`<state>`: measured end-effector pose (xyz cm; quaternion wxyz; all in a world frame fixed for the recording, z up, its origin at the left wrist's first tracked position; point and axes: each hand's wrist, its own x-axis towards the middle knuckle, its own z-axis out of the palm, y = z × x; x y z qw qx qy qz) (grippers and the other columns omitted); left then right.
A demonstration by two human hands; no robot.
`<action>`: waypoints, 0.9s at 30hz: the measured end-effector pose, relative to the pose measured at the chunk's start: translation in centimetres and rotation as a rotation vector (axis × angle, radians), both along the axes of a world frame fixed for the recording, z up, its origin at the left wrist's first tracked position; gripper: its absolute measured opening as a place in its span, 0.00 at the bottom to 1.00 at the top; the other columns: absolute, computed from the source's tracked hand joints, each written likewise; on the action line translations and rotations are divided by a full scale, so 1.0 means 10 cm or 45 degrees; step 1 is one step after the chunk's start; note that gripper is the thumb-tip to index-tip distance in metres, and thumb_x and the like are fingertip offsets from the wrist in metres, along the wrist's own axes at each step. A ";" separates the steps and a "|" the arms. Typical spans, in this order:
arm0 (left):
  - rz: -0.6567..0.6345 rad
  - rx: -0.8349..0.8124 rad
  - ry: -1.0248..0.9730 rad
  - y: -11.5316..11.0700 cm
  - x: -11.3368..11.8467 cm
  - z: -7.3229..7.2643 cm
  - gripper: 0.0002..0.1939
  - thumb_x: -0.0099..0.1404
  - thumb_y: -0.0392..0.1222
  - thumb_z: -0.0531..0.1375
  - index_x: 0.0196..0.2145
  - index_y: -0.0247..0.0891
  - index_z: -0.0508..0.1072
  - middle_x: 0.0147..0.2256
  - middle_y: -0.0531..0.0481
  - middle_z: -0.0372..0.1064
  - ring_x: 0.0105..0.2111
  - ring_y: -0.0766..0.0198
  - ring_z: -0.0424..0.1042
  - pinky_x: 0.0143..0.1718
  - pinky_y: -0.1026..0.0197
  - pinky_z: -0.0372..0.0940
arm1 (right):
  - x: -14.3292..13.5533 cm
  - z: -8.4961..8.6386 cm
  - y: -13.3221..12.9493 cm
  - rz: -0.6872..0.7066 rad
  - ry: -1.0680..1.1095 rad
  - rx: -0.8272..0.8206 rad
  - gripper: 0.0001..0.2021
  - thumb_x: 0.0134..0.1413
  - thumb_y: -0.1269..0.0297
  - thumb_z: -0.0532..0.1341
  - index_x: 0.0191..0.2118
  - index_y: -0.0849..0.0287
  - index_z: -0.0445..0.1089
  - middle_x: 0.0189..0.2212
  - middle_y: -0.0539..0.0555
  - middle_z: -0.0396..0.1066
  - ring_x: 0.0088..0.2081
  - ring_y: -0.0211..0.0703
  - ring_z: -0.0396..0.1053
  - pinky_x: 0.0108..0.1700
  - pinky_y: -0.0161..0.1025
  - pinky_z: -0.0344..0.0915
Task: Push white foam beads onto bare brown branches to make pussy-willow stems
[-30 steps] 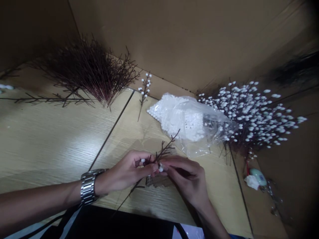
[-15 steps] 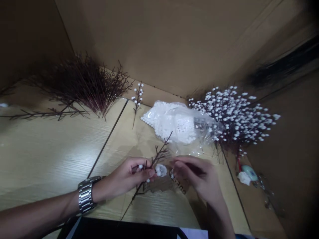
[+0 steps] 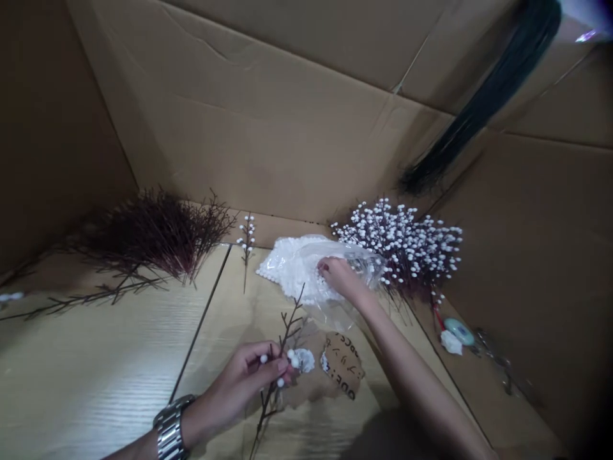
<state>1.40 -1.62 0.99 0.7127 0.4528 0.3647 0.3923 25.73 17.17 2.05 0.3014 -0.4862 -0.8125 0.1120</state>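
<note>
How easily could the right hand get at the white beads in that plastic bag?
Probably quite easily: the right hand is already at the plastic bag, its fingers over the white beads, and nothing seems to block it, though the fingertips are hard to make out.

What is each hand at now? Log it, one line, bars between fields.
left hand: holds twig with white beads | right hand: at bead bag | bare twigs: piled left | beaded twigs: piled right

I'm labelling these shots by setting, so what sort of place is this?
Probably a craft workstation: cardboard walls surround a table with bare brown twigs, a plastic bag of small white balls and a cluster of white-berried sprigs.
</note>
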 end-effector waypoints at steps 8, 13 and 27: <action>-0.015 0.029 -0.008 0.00 -0.01 -0.02 0.16 0.66 0.51 0.65 0.29 0.36 0.72 0.30 0.49 0.74 0.33 0.62 0.71 0.39 0.60 0.62 | 0.00 0.25 -0.42 0.075 0.200 -0.206 0.09 0.65 0.62 0.57 0.35 0.58 0.71 0.26 0.53 0.71 0.30 0.44 0.69 0.35 0.40 0.65; -0.109 0.021 -0.026 -0.03 -0.02 0.03 0.18 0.64 0.53 0.66 0.28 0.35 0.70 0.29 0.50 0.73 0.32 0.64 0.70 0.38 0.62 0.62 | -0.11 0.42 -0.87 0.328 0.480 -0.553 0.11 0.64 0.55 0.60 0.43 0.57 0.73 0.29 0.50 0.72 0.29 0.38 0.70 0.33 0.36 0.67; -0.253 -0.020 -0.038 -0.08 -0.06 -0.04 0.14 0.64 0.48 0.68 0.30 0.35 0.71 0.31 0.49 0.76 0.33 0.63 0.73 0.39 0.61 0.64 | -0.19 0.50 -1.01 0.660 0.995 -0.693 0.05 0.60 0.64 0.65 0.38 0.58 0.76 0.23 0.46 0.69 0.25 0.33 0.65 0.30 0.33 0.64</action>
